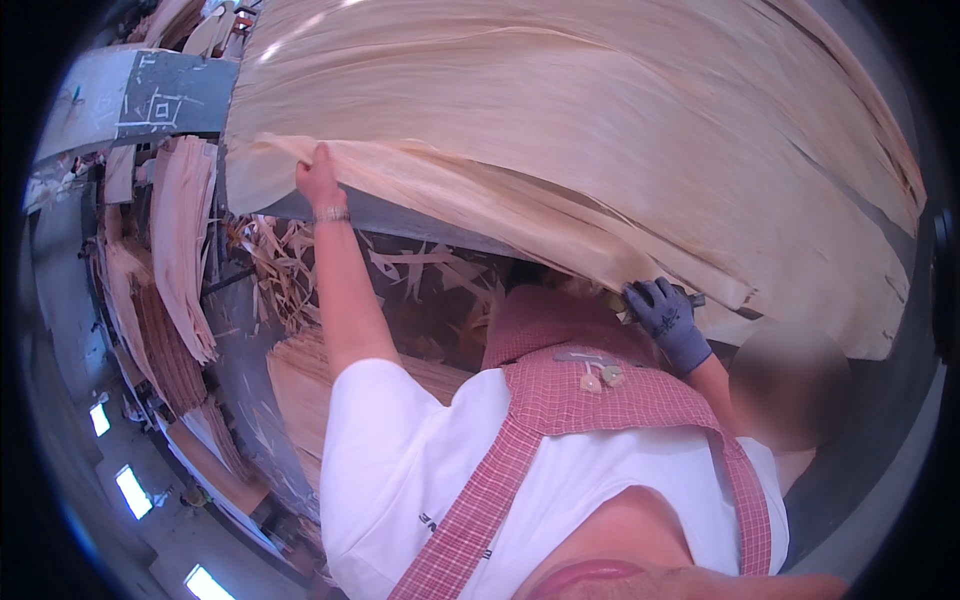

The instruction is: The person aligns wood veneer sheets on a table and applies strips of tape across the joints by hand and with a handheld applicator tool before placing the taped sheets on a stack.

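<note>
Gripping the ragged edge of a veneer sheet [600,120], my bare left hand [318,180] is clamped on it at upper left of the frame. My gloved right hand [665,315], well apart at centre right, is closed on the same edge and on a small dark tool [690,299]. The sheet fills the upper frame. Below it, scraps [290,265] litter the floor beside stacked veneer [180,240] at left.
</note>
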Action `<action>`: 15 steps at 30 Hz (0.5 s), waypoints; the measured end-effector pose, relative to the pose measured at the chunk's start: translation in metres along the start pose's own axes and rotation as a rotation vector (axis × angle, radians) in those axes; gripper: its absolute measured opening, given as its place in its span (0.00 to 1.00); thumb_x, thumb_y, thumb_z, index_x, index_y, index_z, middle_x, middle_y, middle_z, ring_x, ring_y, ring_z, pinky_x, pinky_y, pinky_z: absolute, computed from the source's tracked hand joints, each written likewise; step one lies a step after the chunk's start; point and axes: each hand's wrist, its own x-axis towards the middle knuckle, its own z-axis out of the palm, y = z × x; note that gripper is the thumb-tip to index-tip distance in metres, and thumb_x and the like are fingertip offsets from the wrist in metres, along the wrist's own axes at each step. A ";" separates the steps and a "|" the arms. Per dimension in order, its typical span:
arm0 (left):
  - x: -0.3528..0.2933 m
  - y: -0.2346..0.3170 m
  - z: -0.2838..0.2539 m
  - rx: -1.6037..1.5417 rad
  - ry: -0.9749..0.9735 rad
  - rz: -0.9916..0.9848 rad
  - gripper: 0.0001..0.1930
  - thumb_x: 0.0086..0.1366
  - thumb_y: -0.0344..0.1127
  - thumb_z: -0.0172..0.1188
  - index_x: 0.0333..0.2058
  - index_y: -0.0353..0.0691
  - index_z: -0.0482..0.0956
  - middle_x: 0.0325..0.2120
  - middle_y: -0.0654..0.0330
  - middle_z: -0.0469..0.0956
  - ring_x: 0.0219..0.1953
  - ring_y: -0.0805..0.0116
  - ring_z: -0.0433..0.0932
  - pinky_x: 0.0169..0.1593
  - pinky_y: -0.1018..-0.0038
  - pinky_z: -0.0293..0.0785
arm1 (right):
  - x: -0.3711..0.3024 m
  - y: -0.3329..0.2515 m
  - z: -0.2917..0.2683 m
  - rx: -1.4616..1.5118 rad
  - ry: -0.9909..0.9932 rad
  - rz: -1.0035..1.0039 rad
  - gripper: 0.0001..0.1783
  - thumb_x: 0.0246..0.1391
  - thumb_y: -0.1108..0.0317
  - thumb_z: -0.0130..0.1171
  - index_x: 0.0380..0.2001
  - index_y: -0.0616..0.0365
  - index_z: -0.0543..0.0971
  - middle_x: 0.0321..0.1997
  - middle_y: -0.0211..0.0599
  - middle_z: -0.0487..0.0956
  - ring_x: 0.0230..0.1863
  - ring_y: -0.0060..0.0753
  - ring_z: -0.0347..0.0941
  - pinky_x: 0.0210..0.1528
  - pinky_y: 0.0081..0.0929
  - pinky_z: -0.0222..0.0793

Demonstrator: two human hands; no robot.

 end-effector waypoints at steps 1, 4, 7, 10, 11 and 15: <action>-0.009 0.003 0.000 -0.318 -0.029 0.047 0.22 0.61 0.43 0.59 0.49 0.34 0.74 0.41 0.55 0.79 0.39 0.60 0.81 0.47 0.58 0.79 | -0.002 -0.001 0.002 -0.012 -0.012 0.034 0.26 0.50 0.65 0.55 0.56 0.49 0.74 0.51 0.39 0.75 0.50 0.43 0.72 0.47 0.38 0.74; -0.049 -0.020 -0.038 -0.942 -0.035 -0.200 0.16 0.62 0.34 0.57 0.47 0.34 0.73 0.42 0.56 0.78 0.44 0.61 0.79 0.50 0.63 0.77 | -0.004 -0.004 -0.001 -0.014 -0.044 0.046 0.27 0.50 0.65 0.55 0.57 0.48 0.74 0.52 0.38 0.74 0.51 0.43 0.71 0.48 0.38 0.74; -0.056 -0.072 -0.058 -0.765 0.028 -0.431 0.18 0.61 0.32 0.58 0.49 0.31 0.72 0.44 0.53 0.77 0.50 0.58 0.76 0.57 0.62 0.73 | 0.002 -0.007 -0.012 -0.024 -0.077 0.023 0.26 0.50 0.65 0.55 0.56 0.48 0.74 0.52 0.38 0.73 0.50 0.42 0.72 0.47 0.37 0.74; -0.028 -0.095 -0.063 -0.641 0.085 -0.485 0.25 0.57 0.35 0.62 0.50 0.27 0.71 0.49 0.48 0.76 0.52 0.53 0.76 0.60 0.63 0.70 | 0.007 -0.005 -0.013 -0.048 -0.122 0.022 0.25 0.50 0.65 0.56 0.55 0.47 0.74 0.50 0.37 0.74 0.48 0.41 0.72 0.46 0.37 0.73; -0.013 -0.099 -0.063 -0.325 0.213 -0.385 0.27 0.55 0.36 0.63 0.51 0.26 0.71 0.50 0.47 0.76 0.52 0.52 0.76 0.60 0.62 0.70 | 0.007 -0.004 -0.013 -0.057 -0.137 0.026 0.25 0.50 0.65 0.56 0.54 0.47 0.74 0.49 0.37 0.74 0.48 0.41 0.72 0.45 0.37 0.73; 0.045 -0.076 -0.065 0.473 0.427 -0.327 0.33 0.49 0.37 0.68 0.51 0.22 0.69 0.48 0.44 0.77 0.50 0.52 0.78 0.56 0.64 0.73 | 0.014 -0.003 -0.018 -0.043 -0.141 0.014 0.24 0.49 0.65 0.57 0.53 0.47 0.74 0.47 0.37 0.74 0.48 0.41 0.72 0.46 0.38 0.73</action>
